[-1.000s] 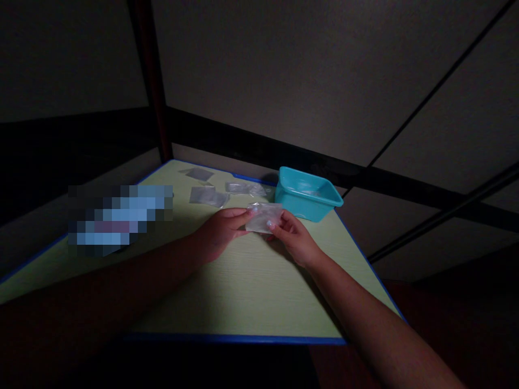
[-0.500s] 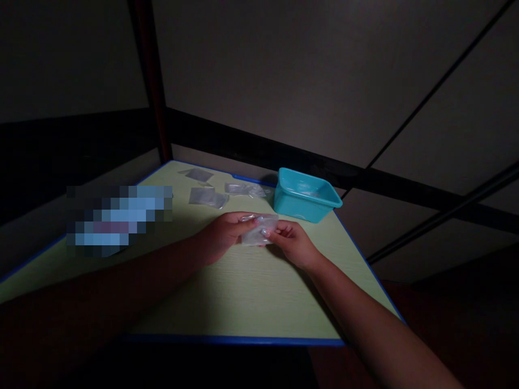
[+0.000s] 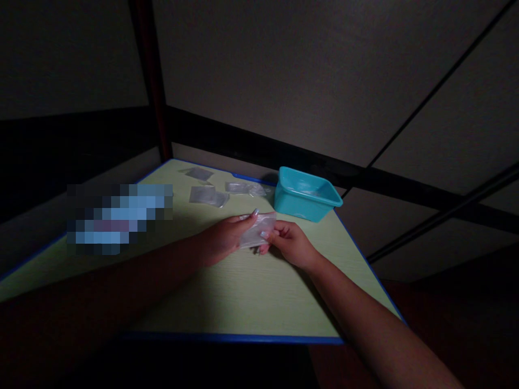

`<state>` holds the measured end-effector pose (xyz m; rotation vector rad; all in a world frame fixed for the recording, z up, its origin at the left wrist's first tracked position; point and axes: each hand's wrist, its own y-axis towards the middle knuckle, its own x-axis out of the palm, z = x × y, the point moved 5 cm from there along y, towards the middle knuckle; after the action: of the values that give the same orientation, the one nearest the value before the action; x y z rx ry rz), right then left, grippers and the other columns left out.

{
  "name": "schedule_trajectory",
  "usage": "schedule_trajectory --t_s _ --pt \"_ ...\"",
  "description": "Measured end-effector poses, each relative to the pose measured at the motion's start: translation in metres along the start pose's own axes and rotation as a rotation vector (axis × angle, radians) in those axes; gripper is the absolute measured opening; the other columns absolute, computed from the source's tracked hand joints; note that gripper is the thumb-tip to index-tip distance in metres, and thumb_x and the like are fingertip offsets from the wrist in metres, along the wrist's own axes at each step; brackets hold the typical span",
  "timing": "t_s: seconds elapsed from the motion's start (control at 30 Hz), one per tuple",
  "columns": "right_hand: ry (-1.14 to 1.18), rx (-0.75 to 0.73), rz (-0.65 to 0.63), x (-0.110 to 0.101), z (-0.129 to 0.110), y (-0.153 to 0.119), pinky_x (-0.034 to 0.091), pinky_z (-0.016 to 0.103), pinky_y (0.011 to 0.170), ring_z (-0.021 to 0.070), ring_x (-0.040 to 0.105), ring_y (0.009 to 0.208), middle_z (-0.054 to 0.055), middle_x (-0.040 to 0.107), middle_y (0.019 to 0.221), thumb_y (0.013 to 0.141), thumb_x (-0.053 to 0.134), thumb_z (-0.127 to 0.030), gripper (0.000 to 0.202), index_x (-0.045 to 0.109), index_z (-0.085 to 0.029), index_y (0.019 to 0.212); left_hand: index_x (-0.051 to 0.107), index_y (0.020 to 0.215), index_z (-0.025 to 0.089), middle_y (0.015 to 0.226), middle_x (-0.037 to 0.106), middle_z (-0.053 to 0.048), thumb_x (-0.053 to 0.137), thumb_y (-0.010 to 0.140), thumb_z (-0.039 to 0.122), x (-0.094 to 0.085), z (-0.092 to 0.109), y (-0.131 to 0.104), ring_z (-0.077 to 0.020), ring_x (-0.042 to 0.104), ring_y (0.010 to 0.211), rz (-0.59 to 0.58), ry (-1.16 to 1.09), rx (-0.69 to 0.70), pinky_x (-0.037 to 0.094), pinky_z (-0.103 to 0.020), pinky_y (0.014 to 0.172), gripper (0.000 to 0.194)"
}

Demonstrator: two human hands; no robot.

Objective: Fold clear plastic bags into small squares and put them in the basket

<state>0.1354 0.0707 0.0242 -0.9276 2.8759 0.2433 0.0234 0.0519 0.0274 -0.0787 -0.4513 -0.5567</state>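
A small clear plastic bag (image 3: 256,231) is held between both hands, just above the middle of the table. My left hand (image 3: 227,236) grips its left side, the thumb raised along the top edge and the fingers behind it. My right hand (image 3: 291,241) pinches the bag's right side, thumb in front and fingertips showing below. Beyond the hands, more clear plastic bags lie on the table: a pair (image 3: 208,196) at centre left, a crumpled group (image 3: 246,188) nearer the bin, and one bag (image 3: 199,173) at the far corner.
A turquoise plastic bin (image 3: 304,204) stands at the far right edge, with something pale inside. On the left of the pale green, blue-edged table (image 3: 243,302) lies a blurred-out blue object (image 3: 121,219). Wall panels (image 3: 259,70) rise right behind the table.
My left thumb has lifted off the bag's face towards its top edge. The bag looks flatter, and more of my right fingertips show beneath it.
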Motion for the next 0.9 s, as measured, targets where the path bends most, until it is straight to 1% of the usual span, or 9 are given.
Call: schedule_trajectory --t_s 0.1,0.17,0.27,0.4,0.47,0.53,0.63,0.73,0.9 --pt "-0.116 -0.036 -0.005 0.001 0.0 0.0 0.044 0.027 0.061 0.0131 0.056 0.059 0.002 0.063 0.063 0.074 0.065 -0.049 0.035 0.062 -0.014 0.069 0.063 0.104 0.01 0.069 0.065 -0.005 0.063 0.075 0.05 -0.005 0.001 -0.001 -0.0166 0.059 0.063 0.101 -0.03 -0.019 0.044 -0.03 0.068 0.049" --pt "-0.235 -0.061 0.05 -0.003 -0.002 0.0 0.041 0.025 0.059 0.012 0.052 0.058 0.001 0.06 0.061 0.075 0.063 -0.048 0.036 0.059 -0.015 0.063 0.064 0.101 0.009 0.075 0.067 -0.008 0.065 0.074 0.047 -0.011 0.003 -0.001 -0.0166 0.06 0.067 0.209 -0.04 -0.016 0.045 -0.03 0.071 0.047" --pt "-0.39 -0.097 0.248 -0.014 -0.01 -0.002 0.035 0.023 0.054 0.0109 0.046 0.056 -0.001 0.054 0.059 0.075 0.064 -0.044 0.032 0.055 -0.016 0.062 0.066 0.096 0.009 0.083 0.069 -0.009 0.065 0.075 0.045 -0.017 0.003 -0.001 -0.0183 0.062 0.075 0.332 -0.036 -0.02 0.046 -0.031 0.076 0.041" --pt "-0.435 -0.223 0.482 -0.027 -0.024 -0.007 0.037 0.024 0.059 0.0136 0.05 0.07 0.002 0.057 0.077 0.073 0.068 -0.036 0.022 0.056 -0.019 0.079 0.065 0.09 0.011 0.083 0.07 -0.008 0.063 0.078 0.043 -0.018 0.001 -0.003 -0.0192 0.065 0.076 0.36 -0.014 -0.068 0.049 -0.034 0.078 0.034" --pt "-0.42 -0.254 0.46 -0.026 -0.025 -0.007 0.04 0.025 0.064 0.0156 0.052 0.08 0.004 0.058 0.089 0.073 0.068 -0.034 0.023 0.057 -0.02 0.087 0.064 0.089 0.012 0.082 0.07 -0.008 0.063 0.079 0.041 -0.016 -0.001 -0.004 -0.0199 0.066 0.073 0.338 -0.015 -0.111 0.05 -0.036 0.077 0.031" --pt "-0.404 -0.24 0.366 -0.02 -0.022 -0.005 0.042 0.027 0.067 0.0168 0.052 0.085 0.005 0.058 0.092 0.075 0.067 -0.034 0.019 0.059 -0.021 0.087 0.062 0.088 0.012 0.079 0.07 -0.009 0.063 0.079 0.041 -0.013 -0.004 -0.005 -0.0212 0.068 0.07 0.3 -0.012 -0.166 0.051 -0.039 0.077 0.03" --pt "-0.325 -0.163 0.25 -0.013 -0.012 -0.003 0.043 0.027 0.063 0.0148 0.053 0.074 0.003 0.057 0.082 0.075 0.066 -0.037 0.019 0.058 -0.02 0.078 0.061 0.083 0.011 0.071 0.069 -0.009 0.064 0.078 0.041 -0.009 -0.008 -0.006 -0.0232 0.068 0.066 0.243 -0.011 -0.224 0.052 -0.042 0.075 0.03" --pt "-0.211 -0.092 0.214 -0.01 -0.005 -0.002 0.042 0.024 0.054 0.0108 0.05 0.059 0.0 0.055 0.074 0.073 0.068 -0.039 0.024 0.056 -0.019 0.077 0.061 0.08 0.01 0.07 0.069 -0.009 0.064 0.078 0.042 -0.007 -0.01 -0.007 -0.0231 0.068 0.064 0.213 -0.012 -0.25 0.052 -0.043 0.074 0.032" --pt "-0.183 -0.105 0.187 -0.008 -0.007 -0.003 0.042 0.023 0.053 0.0114 0.051 0.063 0.001 0.054 0.076 0.071 0.07 -0.038 0.024 0.057 -0.019 0.073 0.061 0.081 0.009 0.071 0.07 -0.012 0.06 0.078 0.051 -0.006 -0.012 -0.008 -0.0239 0.068 0.065 0.177 0.006 -0.298 0.052 -0.041 0.071 0.042"
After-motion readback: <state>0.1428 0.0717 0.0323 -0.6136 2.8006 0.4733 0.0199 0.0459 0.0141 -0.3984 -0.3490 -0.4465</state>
